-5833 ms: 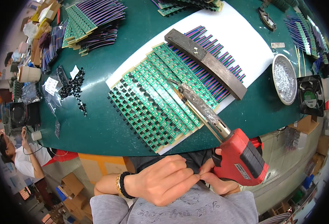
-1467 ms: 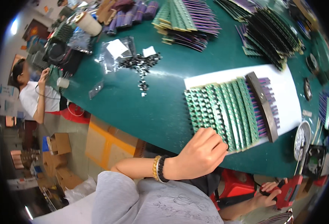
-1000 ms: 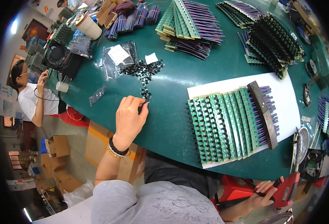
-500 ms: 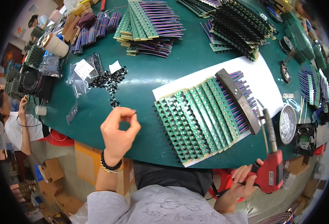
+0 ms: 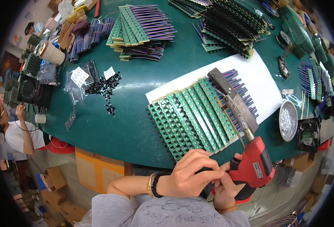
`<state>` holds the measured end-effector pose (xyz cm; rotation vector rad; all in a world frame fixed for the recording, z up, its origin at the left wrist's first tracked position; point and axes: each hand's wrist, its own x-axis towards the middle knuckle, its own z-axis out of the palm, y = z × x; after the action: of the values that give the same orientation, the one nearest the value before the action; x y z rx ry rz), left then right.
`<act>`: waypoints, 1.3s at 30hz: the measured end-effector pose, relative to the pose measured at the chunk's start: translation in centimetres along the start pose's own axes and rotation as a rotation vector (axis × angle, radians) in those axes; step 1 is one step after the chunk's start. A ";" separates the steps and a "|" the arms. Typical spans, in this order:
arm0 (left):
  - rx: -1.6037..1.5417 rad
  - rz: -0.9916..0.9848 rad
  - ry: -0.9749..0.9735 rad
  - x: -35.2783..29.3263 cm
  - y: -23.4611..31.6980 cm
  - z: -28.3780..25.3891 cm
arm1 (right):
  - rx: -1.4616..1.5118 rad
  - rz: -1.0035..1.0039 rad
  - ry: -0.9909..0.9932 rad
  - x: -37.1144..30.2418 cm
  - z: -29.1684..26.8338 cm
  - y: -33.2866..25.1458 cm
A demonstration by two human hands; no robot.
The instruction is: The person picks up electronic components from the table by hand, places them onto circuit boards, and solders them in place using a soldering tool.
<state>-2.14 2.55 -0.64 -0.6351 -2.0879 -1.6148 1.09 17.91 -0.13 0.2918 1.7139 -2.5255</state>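
My right hand is wrapped round the handle of a red soldering gun, whose metal barrel points up and left over the circuit boards. My left hand is closed in a pinch, its fingertips meeting the right hand's thumb and fingers beside the handle; whatever lies between them is hidden. Beyond both hands, a row of green circuit board strips lies on a white sheet. Small black parts stand on the left strips. A dark metal bar rests across the strips' purple and dark wires.
Loose black parts lie left on the green table, near a plastic bag. Wired board stacks and black-fitted strips occupy the back. Right are a bowl and a fan. Another person sits left.
My left hand has come from beside the loose parts, a tiny dark piece at its fingertips earlier, to my right hand. The soldering gun has swung left over the boards. The view has shifted slightly.
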 end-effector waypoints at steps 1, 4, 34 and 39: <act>-0.039 -0.004 -0.016 -0.1 0.0 0.0 | 0.039 -0.008 0.004 0.1 0.0 -0.1; -0.027 0.012 -0.045 -0.1 0.1 -0.4 | 0.089 0.015 -0.003 0.3 0.1 -0.3; 0.494 -0.204 -0.107 7.8 -10.2 -8.0 | -0.173 -0.159 0.089 0.5 -2.8 2.8; 0.475 -0.230 -0.112 7.9 -10.4 -7.9 | -0.065 -0.179 0.008 1.0 -3.7 3.2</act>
<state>-14.22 -6.65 -2.27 -0.3378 -2.5813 -1.1363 1.05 20.20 -4.58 0.1504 1.9017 -2.5845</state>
